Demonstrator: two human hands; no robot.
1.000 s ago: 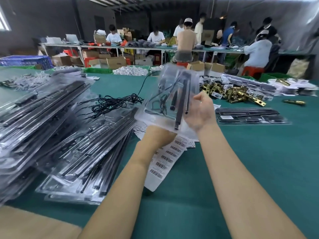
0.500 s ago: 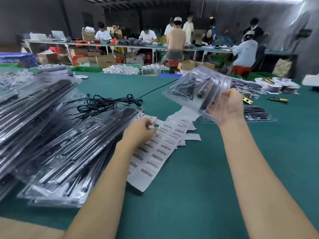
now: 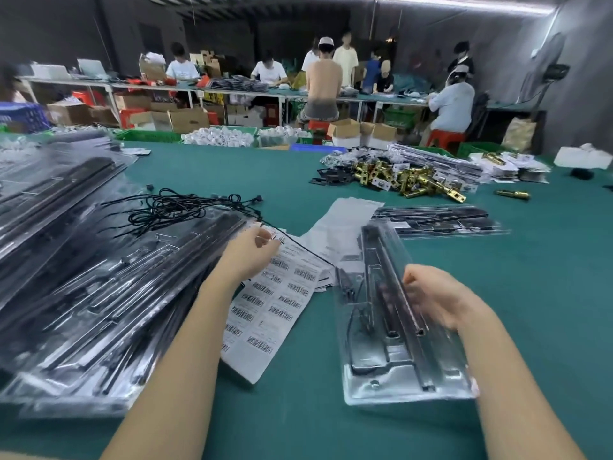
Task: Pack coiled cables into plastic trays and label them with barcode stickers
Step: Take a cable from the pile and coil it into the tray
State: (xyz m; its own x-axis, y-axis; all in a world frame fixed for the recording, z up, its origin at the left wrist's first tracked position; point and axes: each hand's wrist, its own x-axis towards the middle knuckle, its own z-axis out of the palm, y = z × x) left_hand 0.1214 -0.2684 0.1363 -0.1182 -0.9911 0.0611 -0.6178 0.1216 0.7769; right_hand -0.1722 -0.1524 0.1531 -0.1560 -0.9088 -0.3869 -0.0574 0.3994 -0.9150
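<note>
Now the right hand (image 3: 438, 295) holds a clear plastic tray (image 3: 398, 327) by its right edge, fingers curled on the rim, and the tray lies on the green table (image 3: 530, 277), near the person. Inside it I can see a long black bar and a thin black cable. The left hand (image 3: 252, 252) is on the sheet of barcode stickers (image 3: 272, 303) to the left of the tray, and its fingertips seem to pinch one sticker at the far end of the sheet; the picture is a little blurred there, so I am not fully sure.

I think the main risk is the sticker. If it is pulled too quickly, it may tear or fold and stick to itself. It could also land crooked on the tray, because only one hand keeps the tray steady. On the left, a big pile of packed trays (image 3: 109, 293) leans close to the forearm and could slide if pushed. The loose tangle of cables (image 3: 179, 207) lies farther away, and one strand runs across the stickers.
</note>
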